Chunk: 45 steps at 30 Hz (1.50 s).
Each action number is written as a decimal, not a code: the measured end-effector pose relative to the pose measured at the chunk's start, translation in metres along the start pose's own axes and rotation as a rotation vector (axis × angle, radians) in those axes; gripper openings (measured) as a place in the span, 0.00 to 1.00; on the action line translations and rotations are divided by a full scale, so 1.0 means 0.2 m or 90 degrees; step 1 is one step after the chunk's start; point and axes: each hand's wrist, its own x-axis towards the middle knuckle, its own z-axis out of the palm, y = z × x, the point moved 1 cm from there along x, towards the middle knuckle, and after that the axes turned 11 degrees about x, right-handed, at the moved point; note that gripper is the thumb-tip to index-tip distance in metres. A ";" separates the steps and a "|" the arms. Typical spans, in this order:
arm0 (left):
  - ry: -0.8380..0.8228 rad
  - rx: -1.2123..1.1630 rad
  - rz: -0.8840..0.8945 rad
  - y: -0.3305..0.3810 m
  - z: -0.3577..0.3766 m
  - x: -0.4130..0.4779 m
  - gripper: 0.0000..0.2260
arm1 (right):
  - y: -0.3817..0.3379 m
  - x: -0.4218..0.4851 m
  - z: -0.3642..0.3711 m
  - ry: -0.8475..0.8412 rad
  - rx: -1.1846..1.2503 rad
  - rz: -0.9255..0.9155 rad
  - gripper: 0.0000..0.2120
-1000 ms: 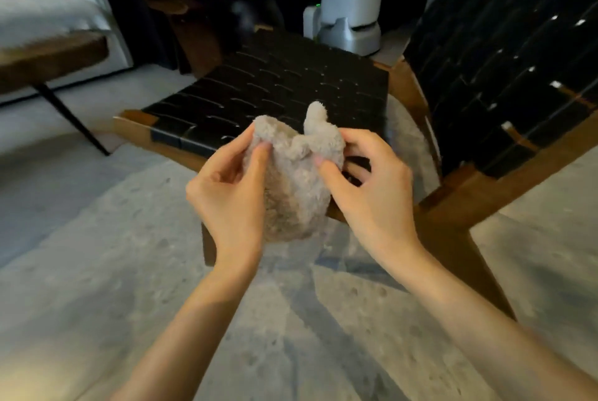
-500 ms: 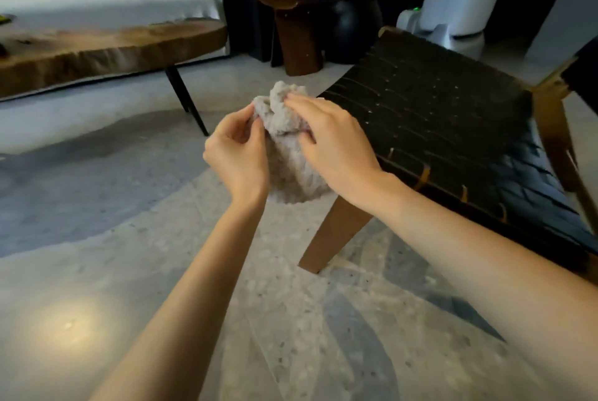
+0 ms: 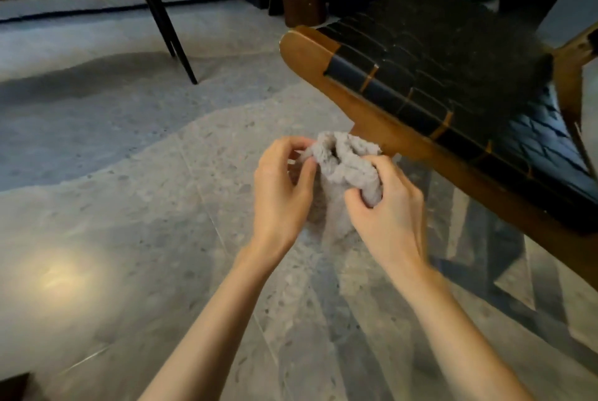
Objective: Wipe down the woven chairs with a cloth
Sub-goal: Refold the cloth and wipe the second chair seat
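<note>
Both hands hold the cloth [image 3: 343, 167] in the air, above the floor [image 3: 129, 206] and just in front of the chair [image 3: 453, 77], not touching it. The left hand [image 3: 281, 187] pinches one corner of the cloth btw. thumb and fingertips, fingers curled together. The right hand [image 3: 388, 209] has its fingers curled round the bunched lower part, clamped on it. The cloth looks crumpled, w/ a hollow at the top, so I judge the person is now arranging or folding it for a better grip. About progress: the wiping of this chair seems not yet started, because cloth and seat are apart; if some part was wiped already, the picture can not tell. Left to do, as I judge: bring the cloth on the woven seat, wipe seat, frame etc., then other chairs.
</note>
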 end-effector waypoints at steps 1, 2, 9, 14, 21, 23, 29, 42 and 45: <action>-0.029 0.019 0.009 -0.02 0.01 -0.04 0.08 | 0.03 -0.05 0.01 -0.006 0.056 0.038 0.17; -0.056 0.047 0.024 -0.05 0.02 -0.07 0.09 | 0.05 -0.10 0.01 -0.016 0.104 0.067 0.19; -0.227 0.389 0.133 -0.18 -0.02 -0.17 0.12 | 0.24 -0.25 0.06 -0.034 -0.029 0.134 0.08; -0.083 0.284 0.055 -0.09 -0.02 -0.08 0.05 | 0.22 -0.22 0.00 0.147 -0.028 0.135 0.05; 0.001 -0.045 -0.007 0.11 0.18 0.10 0.09 | 0.14 0.01 0.00 0.408 0.457 0.366 0.11; -0.045 -0.113 -0.029 0.10 0.22 0.09 0.16 | 0.11 0.05 0.02 0.431 0.586 0.394 0.16; -0.115 -0.204 -0.087 0.04 0.28 0.06 0.22 | 0.07 0.04 0.16 0.331 0.620 0.279 0.22; -0.185 -0.153 -0.046 -0.29 0.35 0.01 0.09 | 0.32 -0.04 0.34 0.286 0.357 0.175 0.05; -0.238 -0.084 -0.116 -0.52 0.39 -0.07 0.05 | 0.44 -0.12 0.47 0.217 0.305 0.225 0.10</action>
